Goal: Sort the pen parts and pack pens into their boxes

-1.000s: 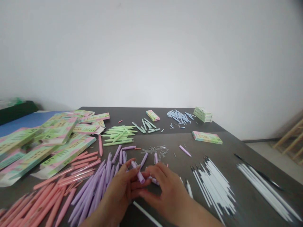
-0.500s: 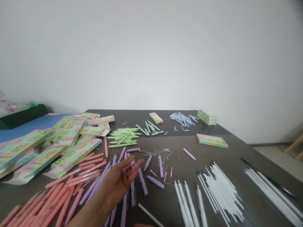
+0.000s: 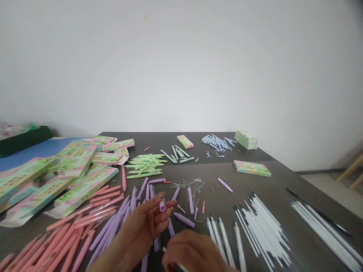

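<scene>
"How many hands?"
"Two: a left hand and a right hand."
"And showing in the left?"
"One purple tube."
"Boxes lying alone?"
"Two: a far box and a nearer box."
"Stacks?"
"One box stack."
"Coral barrels, white rods?"
"Many each, too overlapped to count."

Soft, pale light is spread over the wall, brightest at centre, faded to grey at the corners, darkest upper right. A faint sheen is cast on the dark tabletop. At bottom centre, the right hand is dimmed and blurred; cartons are stretched far left.
</scene>
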A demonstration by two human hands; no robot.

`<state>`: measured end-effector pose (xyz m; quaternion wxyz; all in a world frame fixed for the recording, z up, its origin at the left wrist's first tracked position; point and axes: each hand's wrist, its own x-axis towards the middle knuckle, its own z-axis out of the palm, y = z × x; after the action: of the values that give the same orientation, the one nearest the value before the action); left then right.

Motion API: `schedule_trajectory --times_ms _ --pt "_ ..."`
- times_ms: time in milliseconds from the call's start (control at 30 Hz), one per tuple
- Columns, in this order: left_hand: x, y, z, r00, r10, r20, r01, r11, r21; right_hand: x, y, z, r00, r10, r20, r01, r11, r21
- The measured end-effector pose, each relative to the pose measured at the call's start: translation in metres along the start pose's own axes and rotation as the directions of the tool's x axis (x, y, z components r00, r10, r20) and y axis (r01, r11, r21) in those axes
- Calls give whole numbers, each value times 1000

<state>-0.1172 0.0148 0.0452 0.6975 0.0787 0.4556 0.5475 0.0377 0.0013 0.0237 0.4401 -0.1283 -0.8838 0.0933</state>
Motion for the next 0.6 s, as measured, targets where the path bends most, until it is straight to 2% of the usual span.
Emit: schedule_trajectory --times_ms 67,167,367,600 --pt "0 -7 0 1000 -16 23 16 1000 -2 10 2 -20 975 134 -178 -118 988 99" --pt "0 -16 1 997 -49 61 49 999 -8 19 2 -31 929 213 -303 -180 975 132" --pt "-5 -23 6 995 -36 97 40 998 -38 15 7 -25 955 121 -271 -115 993 40" --pt "-7 -23 9 995 -74 68 76 996 -35 11 11 -24 956 161 -245 -158 987 33"
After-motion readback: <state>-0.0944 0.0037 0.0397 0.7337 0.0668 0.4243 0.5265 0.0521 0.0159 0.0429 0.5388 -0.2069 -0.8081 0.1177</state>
